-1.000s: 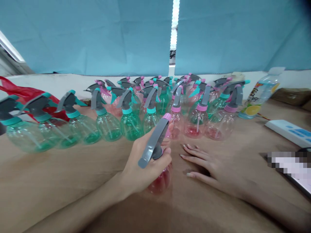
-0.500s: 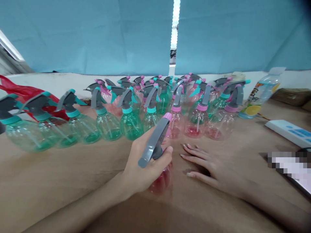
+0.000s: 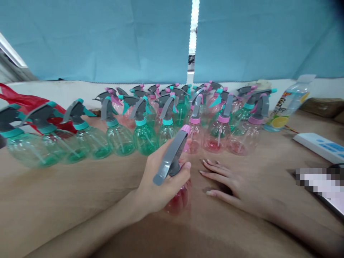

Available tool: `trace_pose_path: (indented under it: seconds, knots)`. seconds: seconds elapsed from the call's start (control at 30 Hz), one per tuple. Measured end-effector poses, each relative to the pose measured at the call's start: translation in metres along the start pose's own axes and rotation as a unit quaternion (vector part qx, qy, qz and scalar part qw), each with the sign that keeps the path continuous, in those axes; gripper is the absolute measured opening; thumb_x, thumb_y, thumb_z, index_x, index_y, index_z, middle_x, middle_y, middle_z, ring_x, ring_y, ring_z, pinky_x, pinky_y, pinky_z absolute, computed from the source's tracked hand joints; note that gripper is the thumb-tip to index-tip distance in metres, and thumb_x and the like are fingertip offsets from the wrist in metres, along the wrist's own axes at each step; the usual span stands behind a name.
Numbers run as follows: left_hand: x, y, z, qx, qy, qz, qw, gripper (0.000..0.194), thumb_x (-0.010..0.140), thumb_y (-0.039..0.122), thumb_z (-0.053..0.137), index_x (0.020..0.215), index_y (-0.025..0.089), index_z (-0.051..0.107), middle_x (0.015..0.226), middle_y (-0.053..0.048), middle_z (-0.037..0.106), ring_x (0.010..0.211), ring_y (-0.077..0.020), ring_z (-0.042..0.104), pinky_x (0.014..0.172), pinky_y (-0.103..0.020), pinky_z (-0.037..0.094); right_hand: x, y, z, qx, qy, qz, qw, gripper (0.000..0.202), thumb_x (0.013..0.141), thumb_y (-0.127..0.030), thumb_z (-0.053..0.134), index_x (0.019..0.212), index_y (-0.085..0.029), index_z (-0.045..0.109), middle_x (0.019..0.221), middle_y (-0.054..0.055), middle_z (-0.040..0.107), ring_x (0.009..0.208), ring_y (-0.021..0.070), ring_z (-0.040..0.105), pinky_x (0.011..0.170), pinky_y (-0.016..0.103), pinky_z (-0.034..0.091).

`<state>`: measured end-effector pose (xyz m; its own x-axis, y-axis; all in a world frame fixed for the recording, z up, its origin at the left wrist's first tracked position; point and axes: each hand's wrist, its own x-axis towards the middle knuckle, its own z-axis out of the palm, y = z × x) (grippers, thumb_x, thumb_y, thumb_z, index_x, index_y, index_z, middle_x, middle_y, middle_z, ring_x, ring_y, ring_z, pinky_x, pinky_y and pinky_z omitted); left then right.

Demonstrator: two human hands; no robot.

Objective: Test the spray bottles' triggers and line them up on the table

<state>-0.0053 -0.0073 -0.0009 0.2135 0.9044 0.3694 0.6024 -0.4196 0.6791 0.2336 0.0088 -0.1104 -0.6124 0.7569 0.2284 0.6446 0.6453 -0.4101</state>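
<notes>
My left hand (image 3: pixel 158 182) is wrapped round the neck of a pink spray bottle (image 3: pixel 177 200) with a grey spray head and pink nozzle, upright at the near middle of the table. A fingertip shows at the pink trigger; the other fingers are mostly hidden behind the head. Palm down on the table lies my right hand (image 3: pixel 231 184), fingers stretched out and slightly spread, just right of that bottle and touching no bottle. Beyond both hands stands a front row of spray bottles, green ones (image 3: pixel 120 138) at the left and pink ones (image 3: pixel 217 134) at the right.
More spray bottles (image 3: pixel 181 104) crowd behind the front row. A red plastic bag (image 3: pixel 29 104) lies at the left. On the right are a lemon-labelled drink bottle (image 3: pixel 288 104), a white power strip (image 3: pixel 319 147) and a blurred-out phone-like object (image 3: pixel 322 184). A blue curtain (image 3: pixel 107 39) hangs behind.
A finger of my left hand has shifted slightly forward at the trigger, and more of the pink trigger shows. The bottle and my right hand stay in place.
</notes>
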Motion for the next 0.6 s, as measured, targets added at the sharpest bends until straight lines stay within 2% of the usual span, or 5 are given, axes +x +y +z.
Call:
trace_pose_path:
  seconds: [0.33,0.47,0.6]
  knots:
    - [0.0011,0.0009,0.0007,-0.051,-0.003,-0.012,0.999,0.017,0.074,0.022,0.049,0.090,0.025,0.048,0.072,0.003,0.055,0.059,-0.0145,0.053,0.058,-0.026,0.048,-0.0004,-0.0006,-0.0001,0.003,0.004,0.002,1.000,0.050,0.090,-0.047,0.052,0.136,-0.030,0.047,0.149,0.004,0.036,0.136,0.0269,0.032,0.110,0.051,0.030]
    - [0.0033,0.0033,-0.0018,-0.024,-0.001,-0.019,1.000,0.011,0.072,0.025,0.050,0.082,0.025,0.046,0.065,0.003,0.052,0.055,-0.0148,0.051,0.055,-0.026,0.047,0.0001,-0.0012,-0.0004,-0.004,-0.001,0.000,1.000,0.050,0.090,-0.048,0.051,0.135,-0.027,0.048,0.149,0.006,0.035,0.136,0.0266,0.031,0.110,0.050,0.030]
    - [0.0051,0.0053,-0.0035,-0.019,0.006,-0.024,1.000,0.009,0.069,0.026,0.050,0.076,0.025,0.044,0.062,0.004,0.049,0.052,-0.0142,0.047,0.053,-0.026,0.047,-0.0002,-0.0013,-0.0004,0.006,0.003,0.005,1.000,0.050,0.090,-0.047,0.052,0.136,-0.030,0.046,0.149,0.004,0.036,0.136,0.0268,0.031,0.110,0.051,0.028]
